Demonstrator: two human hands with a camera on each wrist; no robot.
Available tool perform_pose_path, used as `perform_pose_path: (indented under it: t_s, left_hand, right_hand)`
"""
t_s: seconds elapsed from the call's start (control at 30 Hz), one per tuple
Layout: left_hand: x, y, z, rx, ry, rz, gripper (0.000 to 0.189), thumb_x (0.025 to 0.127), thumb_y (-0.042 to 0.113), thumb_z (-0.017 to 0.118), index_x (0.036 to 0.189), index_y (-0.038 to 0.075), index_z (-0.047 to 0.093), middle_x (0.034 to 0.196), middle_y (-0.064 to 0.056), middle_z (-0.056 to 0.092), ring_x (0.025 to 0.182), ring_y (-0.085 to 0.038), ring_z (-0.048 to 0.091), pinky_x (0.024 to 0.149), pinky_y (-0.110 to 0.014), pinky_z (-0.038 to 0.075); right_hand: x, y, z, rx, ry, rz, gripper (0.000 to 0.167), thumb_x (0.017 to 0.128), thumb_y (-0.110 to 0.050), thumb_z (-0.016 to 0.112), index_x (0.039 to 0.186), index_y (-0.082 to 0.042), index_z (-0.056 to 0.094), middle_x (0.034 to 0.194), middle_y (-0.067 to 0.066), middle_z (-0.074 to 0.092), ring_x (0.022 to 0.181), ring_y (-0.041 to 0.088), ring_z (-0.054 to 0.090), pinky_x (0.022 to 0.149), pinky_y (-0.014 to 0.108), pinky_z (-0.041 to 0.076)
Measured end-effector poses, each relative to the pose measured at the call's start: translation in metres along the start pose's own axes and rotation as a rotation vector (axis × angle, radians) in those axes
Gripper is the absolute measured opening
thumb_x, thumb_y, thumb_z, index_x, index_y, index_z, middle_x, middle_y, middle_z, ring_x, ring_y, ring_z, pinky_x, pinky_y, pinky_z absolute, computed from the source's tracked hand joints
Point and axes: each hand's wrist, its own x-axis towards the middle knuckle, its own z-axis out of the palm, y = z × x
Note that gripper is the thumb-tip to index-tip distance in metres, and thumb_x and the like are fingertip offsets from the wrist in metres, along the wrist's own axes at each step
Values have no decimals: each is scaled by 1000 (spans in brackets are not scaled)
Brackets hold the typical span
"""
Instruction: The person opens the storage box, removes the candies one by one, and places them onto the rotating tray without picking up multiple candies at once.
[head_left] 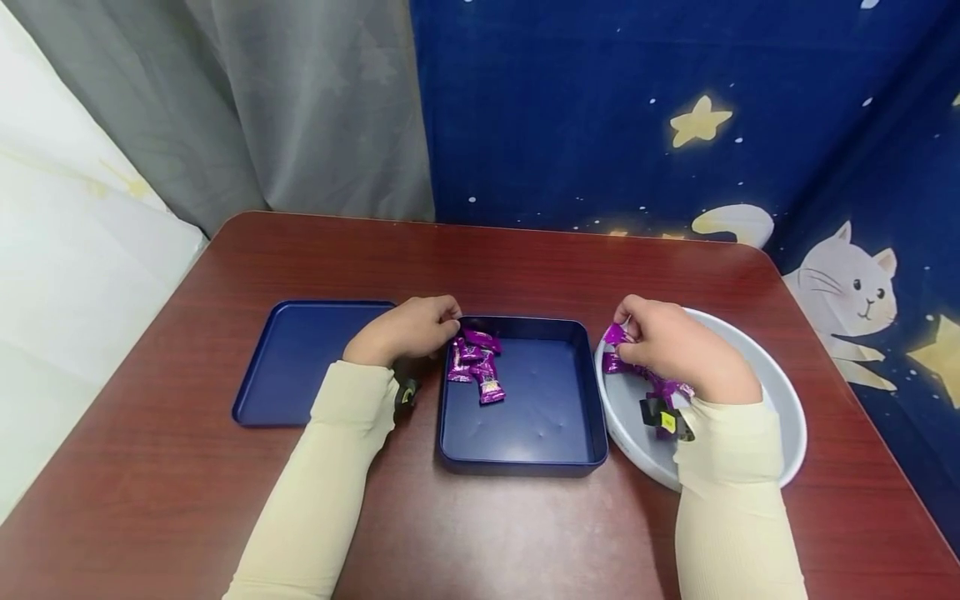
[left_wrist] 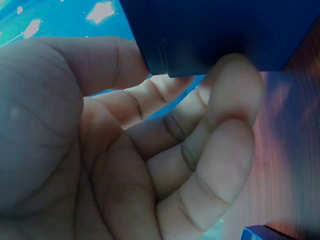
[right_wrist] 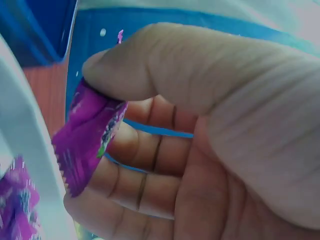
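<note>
My left hand (head_left: 408, 329) grips the back left corner of a dark blue rectangular box (head_left: 547, 408). In the left wrist view, its thumb and curled fingers lie on the box wall (left_wrist: 220, 30). Several purple wrapped candies (head_left: 489, 387) lie in the box's back left part. Over the left rim of a light grey round basin (head_left: 787, 425), my right hand (head_left: 678, 350) pinches one purple wrapped candy (right_wrist: 90, 135) between thumb and fingers. More purple candies (right_wrist: 17, 205) lie in the basin, partly hidden under the right hand and wrist.
A flat dark blue lid (head_left: 300, 358) lies on the reddish-brown table (head_left: 525, 542), left of the box and partly behind the left hand. The basin stands close against the box's right side. Grey and blue curtains (head_left: 555, 108) hang behind the table.
</note>
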Motion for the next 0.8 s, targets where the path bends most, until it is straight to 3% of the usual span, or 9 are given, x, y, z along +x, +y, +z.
perform_pose_path:
  t_s: [0.27,0.4,0.6,0.8]
  left_hand:
    - [4,-2,-1,6,-5,-1,16,103,21,48,111,11,58,84,-7,60,70,-19,60,68,-36,48]
    - [5,-1,-1,3,-5,5,16,103,21,48,112,11,58,82,-7,60,70,-20,59,67,-36,48]
    - [6,-1,0,3,-3,4,16,103,21,48,111,12,57,82,-6,60,70,-19,59,67,-36,48]
    - [4,-2,0,5,-5,3,16,103,21,48,111,11,58,82,-7,60,70,-19,59,67,-35,48]
  right_hand:
    - [-1,22,-1,-10,-19,130,32,86,-12,72,112,-2,56,79,8,54,73,23,54,63,35,46]
    - [-2,32,0,-16,-33,178,31,84,-13,75,107,-1,56,77,8,53,73,24,55,64,35,46]
    - [-2,45,3,-11,-31,197,25,83,-10,74,97,0,56,73,9,49,70,23,53,64,37,43]
    - [-1,50,6,-14,-37,219,32,83,-10,74,108,3,58,81,11,57,76,26,56,69,41,47]
